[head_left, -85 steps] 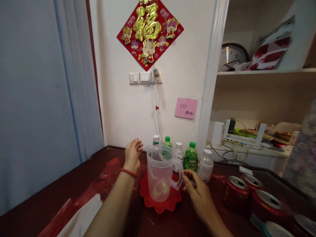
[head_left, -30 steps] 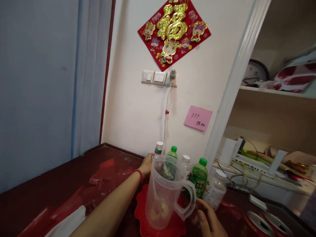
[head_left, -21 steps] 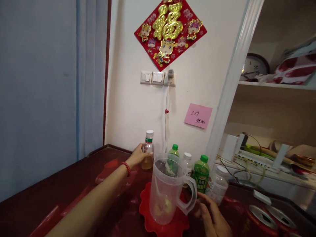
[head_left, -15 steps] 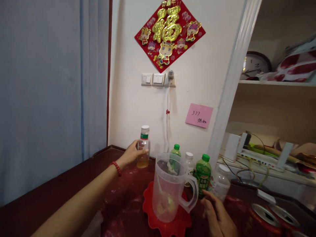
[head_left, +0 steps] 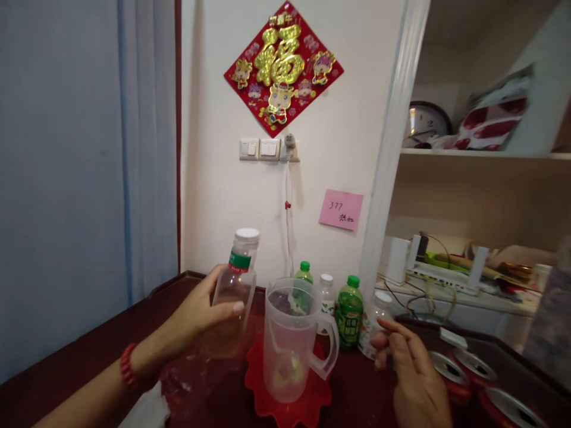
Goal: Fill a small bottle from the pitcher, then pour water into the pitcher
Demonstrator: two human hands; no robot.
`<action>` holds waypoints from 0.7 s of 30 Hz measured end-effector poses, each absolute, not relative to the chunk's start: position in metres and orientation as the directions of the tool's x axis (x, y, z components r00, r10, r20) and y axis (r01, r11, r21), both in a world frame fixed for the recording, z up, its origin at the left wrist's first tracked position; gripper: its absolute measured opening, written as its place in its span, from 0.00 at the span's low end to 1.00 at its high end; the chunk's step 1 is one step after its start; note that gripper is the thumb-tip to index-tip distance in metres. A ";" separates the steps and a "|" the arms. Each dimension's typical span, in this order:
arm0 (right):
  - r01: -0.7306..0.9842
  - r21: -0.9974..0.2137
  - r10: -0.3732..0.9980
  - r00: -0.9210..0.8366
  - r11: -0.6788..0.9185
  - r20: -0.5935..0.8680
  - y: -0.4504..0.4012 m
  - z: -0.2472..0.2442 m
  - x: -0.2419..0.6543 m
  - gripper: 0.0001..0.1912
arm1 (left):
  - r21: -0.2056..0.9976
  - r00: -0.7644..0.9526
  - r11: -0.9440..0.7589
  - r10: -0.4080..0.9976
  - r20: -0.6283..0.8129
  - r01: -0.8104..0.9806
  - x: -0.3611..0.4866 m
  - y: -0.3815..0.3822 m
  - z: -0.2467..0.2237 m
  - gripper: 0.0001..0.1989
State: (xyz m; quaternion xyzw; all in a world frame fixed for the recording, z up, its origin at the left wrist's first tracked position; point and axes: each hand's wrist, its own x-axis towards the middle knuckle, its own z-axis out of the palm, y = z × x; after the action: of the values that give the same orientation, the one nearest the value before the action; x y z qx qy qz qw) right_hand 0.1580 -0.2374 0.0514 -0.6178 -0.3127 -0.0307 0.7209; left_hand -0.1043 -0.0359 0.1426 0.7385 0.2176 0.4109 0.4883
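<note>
My left hand [head_left: 209, 312] is wrapped round a clear plastic bottle [head_left: 234, 291] with a white cap, a green band and a little amber liquid low inside. The bottle is tilted, left of a translucent pitcher [head_left: 289, 333]. The pitcher stands on a red scalloped tray [head_left: 259, 395]; pale pieces and a thin stick show inside it. My right hand [head_left: 413, 371] is right of the pitcher, fingers loosely bent and apart, with nothing seen in it. Behind its fingertips stands a white-capped clear bottle [head_left: 379, 312]; whether they touch I cannot tell.
Behind the pitcher stand a green-capped bottle [head_left: 304, 273], a small white-capped bottle [head_left: 327, 291] and a green drink bottle [head_left: 349, 312]. Several red cans [head_left: 450, 371] occupy the right front. White tissue [head_left: 147, 407] lies at the left front. A router [head_left: 446, 276] sits on the shelf.
My left hand has brought the bottle nearer to me, and the bottle now leans. My right hand has risen slightly and its fingers have curled more. The view has turned rightward.
</note>
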 end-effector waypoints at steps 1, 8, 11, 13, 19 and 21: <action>0.434 -0.864 0.352 0.791 0.256 0.501 -0.239 0.056 0.157 0.32 | 0.898 0.592 -0.433 0.703 0.393 -0.082 -0.105 -0.044 0.142 0.29; 0.455 -0.825 0.426 0.708 0.335 0.563 -0.256 0.080 0.154 0.33 | 0.926 0.821 -0.364 0.496 0.281 -0.097 -0.101 -0.088 0.130 0.35; 0.465 -0.821 0.469 0.674 0.331 0.571 -0.263 0.089 0.148 0.34 | 0.914 0.856 -0.405 0.481 0.190 0.024 -0.097 -0.101 0.123 0.35; 0.489 -0.811 0.516 0.628 0.321 0.583 -0.267 0.095 0.143 0.35 | 0.903 0.867 -0.422 0.477 0.145 0.081 -0.092 -0.111 0.120 0.33; 0.616 -0.727 0.715 0.357 0.303 0.601 -0.273 0.111 0.122 0.32 | 0.845 0.906 -0.517 0.410 0.105 0.136 -0.077 -0.130 0.119 0.21; 0.673 -0.700 0.776 0.301 0.238 0.554 -0.275 0.113 0.117 0.24 | 0.795 0.908 -0.596 0.387 0.161 0.113 -0.077 -0.132 0.120 0.21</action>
State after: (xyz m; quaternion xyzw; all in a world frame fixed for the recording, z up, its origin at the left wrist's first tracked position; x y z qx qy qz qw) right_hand 0.1171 -0.2747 0.1131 -0.6151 -0.5891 0.0493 0.5217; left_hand -0.0766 -0.1317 0.1201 0.8786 0.1422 0.1606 0.4266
